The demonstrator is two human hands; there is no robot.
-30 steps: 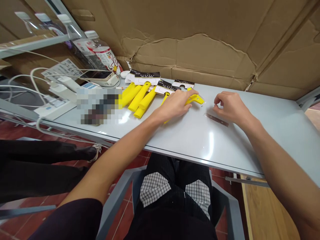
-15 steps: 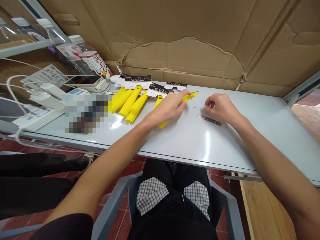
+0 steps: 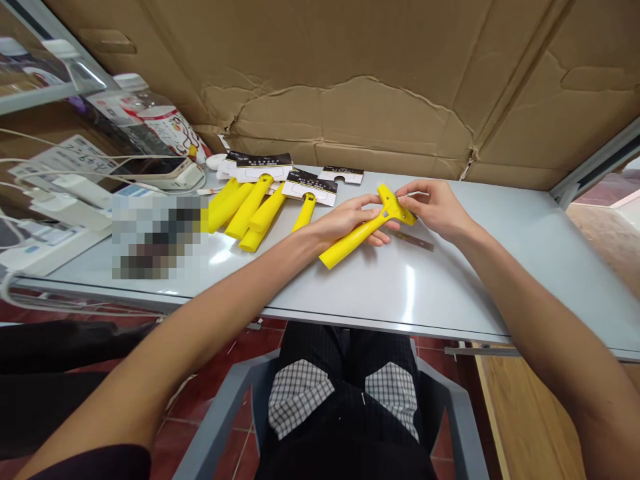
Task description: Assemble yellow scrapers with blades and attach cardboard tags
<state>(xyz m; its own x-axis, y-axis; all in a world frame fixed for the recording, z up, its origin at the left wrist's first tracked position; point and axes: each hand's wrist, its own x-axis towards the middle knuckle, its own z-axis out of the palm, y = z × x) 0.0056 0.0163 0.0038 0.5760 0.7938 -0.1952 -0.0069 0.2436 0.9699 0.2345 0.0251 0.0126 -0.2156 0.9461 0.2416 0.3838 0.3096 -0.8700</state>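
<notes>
A yellow plastic scraper handle [image 3: 350,241] lies across my grip, its wide head pointing up and right. My left hand [image 3: 346,221] closes around its neck, and the fingertips of my right hand [image 3: 430,207] pinch the head. A thin metal blade [image 3: 413,239] lies on the tabletop just below my right hand, partly hidden by the fingers. To the left stand several other yellow handles [image 3: 249,215], and one more [image 3: 305,211] lies close to my left hand. Black-and-white card labels [image 3: 309,189] rest behind them.
The pale grey table [image 3: 450,293] has a front edge above my knees. A phone [image 3: 155,170], a power strip, white cables and plastic bottles crowd the far left, beside a pixelated patch. Torn cardboard stands along the back.
My right hand has moved from beside the blade onto the scraper head. The scraper has been raised and turned, its handle now pointing down and left. The view has shifted slightly.
</notes>
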